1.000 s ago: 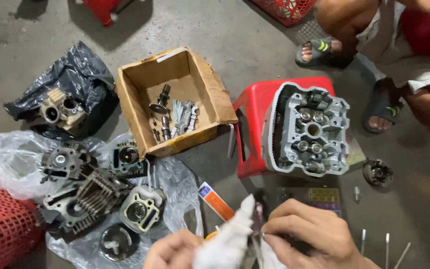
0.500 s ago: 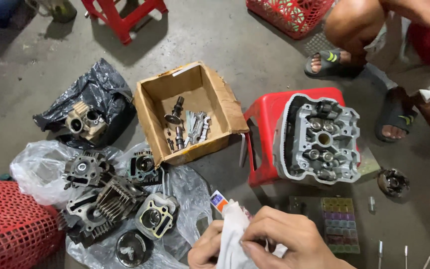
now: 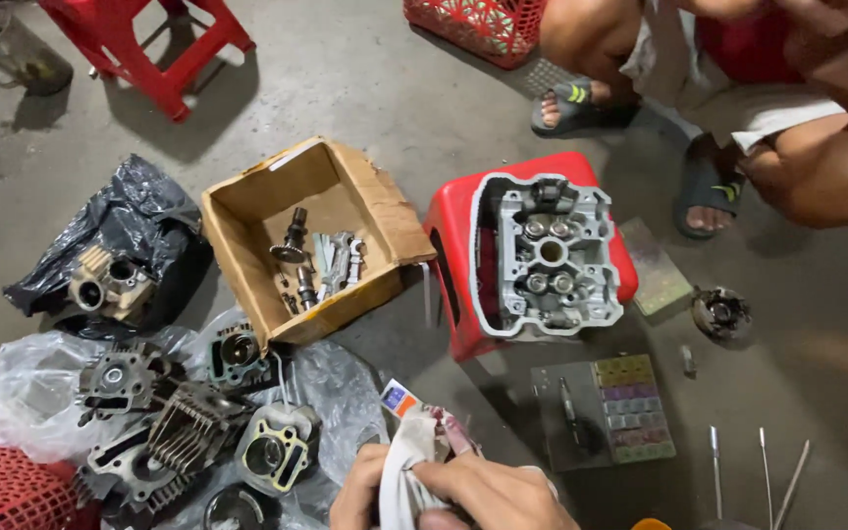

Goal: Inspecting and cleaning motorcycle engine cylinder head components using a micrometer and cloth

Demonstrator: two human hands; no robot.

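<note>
1. Both hands sit at the bottom edge of the view: left hand [image 3: 370, 491] and right hand [image 3: 498, 496] are pressed together, fingers closed around a white rag [image 3: 406, 461] bunched between them.
2. Small part with a pinkish tip [image 3: 455, 432] pokes out of the rag's top; what it is cannot be told.
3. Orange-and-blue packet [image 3: 399, 398], lying on the floor just above the rag.
4. Cardboard box [image 3: 247, 211], open, holding a camshaft [image 3: 293, 238] and rocker arms [image 3: 338, 257].
5. Cylinder head [image 3: 547, 257], grey, resting on a red plastic stool [image 3: 453, 250].
6. Finned cylinders [image 3: 188, 432] on clear plastic sheeting [image 3: 22, 393], left of the hands.
7. Black bag [image 3: 139, 221] with another engine casting [image 3: 110, 280].
8. Another person's sandalled feet [image 3: 704, 191], top right.
</note>
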